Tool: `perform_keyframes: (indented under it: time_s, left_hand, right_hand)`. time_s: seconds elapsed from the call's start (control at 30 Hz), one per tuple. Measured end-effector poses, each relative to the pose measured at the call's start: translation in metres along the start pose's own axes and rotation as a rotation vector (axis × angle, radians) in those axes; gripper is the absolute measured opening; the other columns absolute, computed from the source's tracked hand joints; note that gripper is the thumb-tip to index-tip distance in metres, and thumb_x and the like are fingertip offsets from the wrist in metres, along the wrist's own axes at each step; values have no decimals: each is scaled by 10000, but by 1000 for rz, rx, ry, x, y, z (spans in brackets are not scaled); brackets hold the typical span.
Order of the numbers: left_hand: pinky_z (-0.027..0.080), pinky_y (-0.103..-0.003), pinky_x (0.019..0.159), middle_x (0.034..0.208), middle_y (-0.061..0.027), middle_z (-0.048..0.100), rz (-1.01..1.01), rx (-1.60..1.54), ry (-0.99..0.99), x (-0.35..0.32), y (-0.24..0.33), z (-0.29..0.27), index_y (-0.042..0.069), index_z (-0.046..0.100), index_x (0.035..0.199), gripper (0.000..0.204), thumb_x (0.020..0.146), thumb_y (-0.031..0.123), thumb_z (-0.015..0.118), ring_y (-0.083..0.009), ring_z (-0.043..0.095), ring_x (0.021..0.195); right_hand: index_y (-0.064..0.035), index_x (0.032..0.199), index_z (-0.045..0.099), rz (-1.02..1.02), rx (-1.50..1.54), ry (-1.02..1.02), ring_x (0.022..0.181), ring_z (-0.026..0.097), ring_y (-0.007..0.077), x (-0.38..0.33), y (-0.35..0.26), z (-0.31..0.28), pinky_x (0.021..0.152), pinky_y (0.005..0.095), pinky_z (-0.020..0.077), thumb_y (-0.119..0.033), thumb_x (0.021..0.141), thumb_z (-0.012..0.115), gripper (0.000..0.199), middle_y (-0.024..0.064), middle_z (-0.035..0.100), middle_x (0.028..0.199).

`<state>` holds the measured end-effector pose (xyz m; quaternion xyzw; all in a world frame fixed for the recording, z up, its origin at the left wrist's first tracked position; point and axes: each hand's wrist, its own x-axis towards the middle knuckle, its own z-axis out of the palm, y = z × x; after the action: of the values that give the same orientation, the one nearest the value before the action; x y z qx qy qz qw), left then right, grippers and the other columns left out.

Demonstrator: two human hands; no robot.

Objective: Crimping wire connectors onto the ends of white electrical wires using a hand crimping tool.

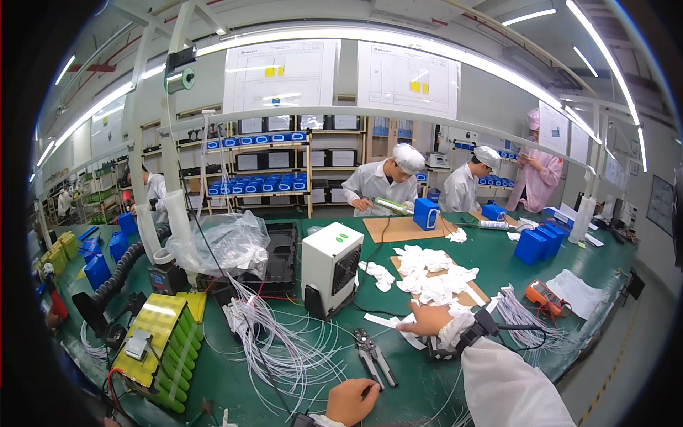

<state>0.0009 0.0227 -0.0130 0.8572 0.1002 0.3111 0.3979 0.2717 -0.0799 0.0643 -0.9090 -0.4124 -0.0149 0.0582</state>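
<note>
My left hand (351,402) is at the near edge of the bench, its fingers curled together; whatever they may hold is hidden. Just above it lies a wire stripper (375,358) with grey and black handles, apart from the hand. My right hand (428,320) reaches left over the bench with fingers stretched and partly apart, close above white strips (383,321). Beyond it is a heap of crumpled white cloths (427,274) on brown cardboard. Loose white wires (284,356) spread left of the stripper.
A white fan-fronted box (327,267) stands mid-bench. At left is a green cell battery pack (158,349) with a yellow top. An orange multimeter (546,295), a second wire bundle (523,317) and blue packs (538,243) are at right. Co-workers (388,186) stand across the bench.
</note>
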Motion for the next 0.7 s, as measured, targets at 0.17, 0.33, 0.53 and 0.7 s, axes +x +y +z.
perform_keyframes:
  time_s: [0.17,0.33,0.53,0.7]
  left_hand:
    - [507,-424,692,830,-161,677,-1,40,-20,3,1,4,58,694,881,155,879,206,646,-355,652,778]
    - [513,-422,695,814,-119,691,5,57,-9,0,-2,-1,82,686,889,214,925,275,600,-333,661,764]
    - [488,-343,579,702,-80,658,3,33,-24,10,6,-1,85,723,879,152,853,228,678,-237,629,617]
    - [508,-332,643,946,-98,646,-16,12,-4,8,0,-9,88,673,1034,216,864,221,676,-248,641,774]
  right_hand:
    - [-67,1305,466,42,-58,-226,951,670,406,14,17,38,835,477,506,-704,877,468,768,248,688,993]
    - [-29,1215,490,-11,-103,-218,919,676,392,18,0,40,797,482,506,-596,923,500,638,234,692,993]
    - [-33,1107,623,-49,-18,-219,999,649,388,30,29,62,861,473,496,-483,925,536,493,216,681,1047]
    - [-63,871,687,-10,101,177,825,665,386,19,-1,22,753,476,517,-307,823,602,264,209,685,844]
